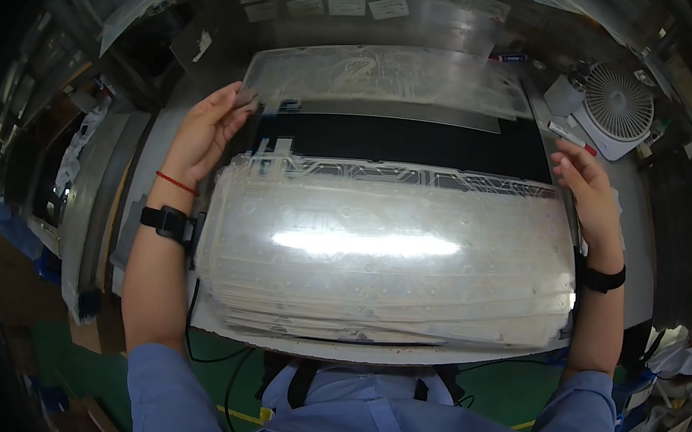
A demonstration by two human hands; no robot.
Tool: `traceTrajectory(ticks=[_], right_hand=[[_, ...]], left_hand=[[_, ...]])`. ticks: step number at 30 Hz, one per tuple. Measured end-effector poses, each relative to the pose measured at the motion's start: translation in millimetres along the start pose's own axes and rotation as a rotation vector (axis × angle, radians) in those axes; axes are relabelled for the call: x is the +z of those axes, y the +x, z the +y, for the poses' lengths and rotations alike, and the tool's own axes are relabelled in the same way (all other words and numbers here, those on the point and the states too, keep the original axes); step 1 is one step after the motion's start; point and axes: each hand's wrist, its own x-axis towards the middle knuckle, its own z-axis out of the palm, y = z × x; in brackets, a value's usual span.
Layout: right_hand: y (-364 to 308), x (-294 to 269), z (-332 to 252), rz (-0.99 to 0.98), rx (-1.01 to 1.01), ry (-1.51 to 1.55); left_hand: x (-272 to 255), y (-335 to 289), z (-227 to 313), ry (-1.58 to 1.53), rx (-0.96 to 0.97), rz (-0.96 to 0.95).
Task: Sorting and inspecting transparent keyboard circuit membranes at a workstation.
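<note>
A thick stack of clear plastic sheets (382,237) printed with fine circuit-like lines lies nearest me, its edges slightly fanned. Beyond it a black flat surface (414,137) shows. Past that lies another clear printed sheet (381,69). My left hand (214,124) is at this far sheet's left edge, fingers apart and fingertips slightly blurred; whether they touch it is unclear. At the right side my right hand (589,186) is beside the black surface and the stack's upper right corner. Its fingers are loosely bent and apart, with nothing visible in them.
A small white fan (617,103) stands at the far right, with a marker (571,138) in front of it. Another dark marker (511,58) lies behind the far sheet. Paper notes (347,7) line the back panel. A black cable (198,333) hangs off the table's left front.
</note>
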Motion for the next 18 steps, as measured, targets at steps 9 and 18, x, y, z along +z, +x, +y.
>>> traceTrajectory(ticks=[9, 18], right_hand=[[-7.0, -3.7, -5.5, -0.240, 0.050, -0.001], [-1.2, -8.5, 1.3, -0.055, -0.045, 0.050]], left_hand=[[4.5, -7.2, 7.2, 0.106, -0.025, -0.077], [6.5, -11.6, 11.6, 0.110, -0.080, -0.268]])
